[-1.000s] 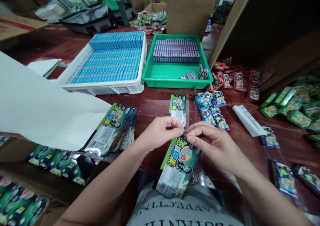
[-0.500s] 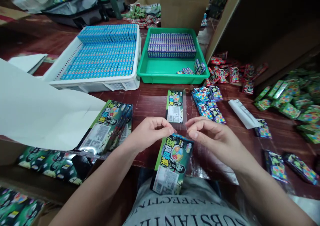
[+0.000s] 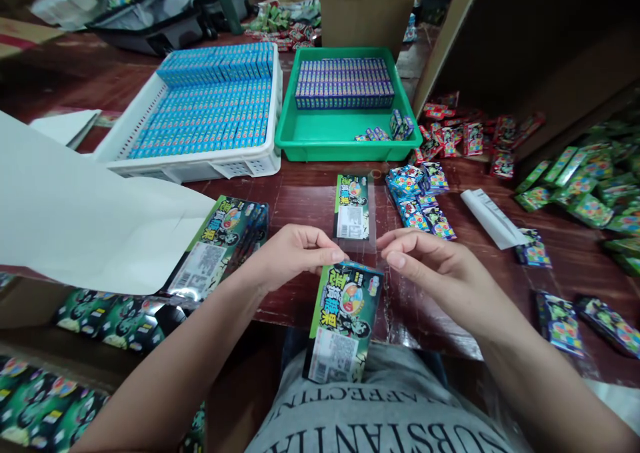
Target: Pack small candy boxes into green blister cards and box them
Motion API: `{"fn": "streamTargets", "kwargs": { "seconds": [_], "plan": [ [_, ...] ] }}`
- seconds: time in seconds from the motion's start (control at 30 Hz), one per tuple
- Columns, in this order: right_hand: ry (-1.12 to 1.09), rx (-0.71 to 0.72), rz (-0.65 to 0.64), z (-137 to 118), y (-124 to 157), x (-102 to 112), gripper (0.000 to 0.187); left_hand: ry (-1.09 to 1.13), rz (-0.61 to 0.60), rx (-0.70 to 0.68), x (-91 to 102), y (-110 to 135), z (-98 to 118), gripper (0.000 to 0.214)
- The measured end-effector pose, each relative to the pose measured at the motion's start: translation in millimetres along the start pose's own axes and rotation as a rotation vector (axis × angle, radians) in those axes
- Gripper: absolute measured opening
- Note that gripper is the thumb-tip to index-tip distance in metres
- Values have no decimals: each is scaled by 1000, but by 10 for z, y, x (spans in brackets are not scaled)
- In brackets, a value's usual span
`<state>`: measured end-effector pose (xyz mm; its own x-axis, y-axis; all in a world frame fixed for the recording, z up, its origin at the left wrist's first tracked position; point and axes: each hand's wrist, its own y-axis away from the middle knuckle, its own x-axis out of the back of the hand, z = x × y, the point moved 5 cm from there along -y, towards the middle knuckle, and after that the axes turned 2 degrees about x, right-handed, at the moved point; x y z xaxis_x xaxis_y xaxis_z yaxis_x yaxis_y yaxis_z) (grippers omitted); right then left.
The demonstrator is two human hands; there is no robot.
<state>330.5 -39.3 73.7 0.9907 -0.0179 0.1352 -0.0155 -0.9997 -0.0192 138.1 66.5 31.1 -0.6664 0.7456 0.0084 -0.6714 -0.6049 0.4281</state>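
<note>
My left hand (image 3: pixel 293 253) and my right hand (image 3: pixel 433 273) are both pinched on the top edge of a clear plastic bag (image 3: pixel 385 293) that hangs over the table's front edge. Inside it sits a green printed candy card (image 3: pixel 343 323) with a barcode label, resting against my grey shirt. The hands are a short way apart, stretching the bag's mouth. Just beyond my fingers another bagged green card (image 3: pixel 353 209) lies flat on the dark wooden table (image 3: pixel 305 199).
A white tray (image 3: pixel 200 166) of blue boxes and a green tray (image 3: pixel 340 147) of purple boxes stand at the back. Small candy packets (image 3: pixel 417 196) lie right of centre, green packets (image 3: pixel 585 193) far right. A stack of bagged cards (image 3: pixel 220 246) and a white carton flap (image 3: pixel 75 213) are at left.
My hands have drawn apart from a joined pinch, and the bagged card has dropped a little lower toward my lap. The view has shifted slightly.
</note>
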Motion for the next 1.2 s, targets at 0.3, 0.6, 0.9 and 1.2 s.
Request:
{"fn": "streamTargets", "kwargs": {
  "seconds": [0.3,0.6,0.9,1.2],
  "plan": [
    [-18,-4,-21,25,-60,-89,12,-106,8,-31,0,25,57,20],
    [383,100,27,189,-71,-220,19,-59,84,-186,-173,173,5,10],
    [671,249,-307,226,-133,-454,28,-193,324,-269,-145,629,-69,21],
    [358,183,-228,-22,-1703,-1540,29,-963,1097,-54,656,1770,173,65]
  ]
}}
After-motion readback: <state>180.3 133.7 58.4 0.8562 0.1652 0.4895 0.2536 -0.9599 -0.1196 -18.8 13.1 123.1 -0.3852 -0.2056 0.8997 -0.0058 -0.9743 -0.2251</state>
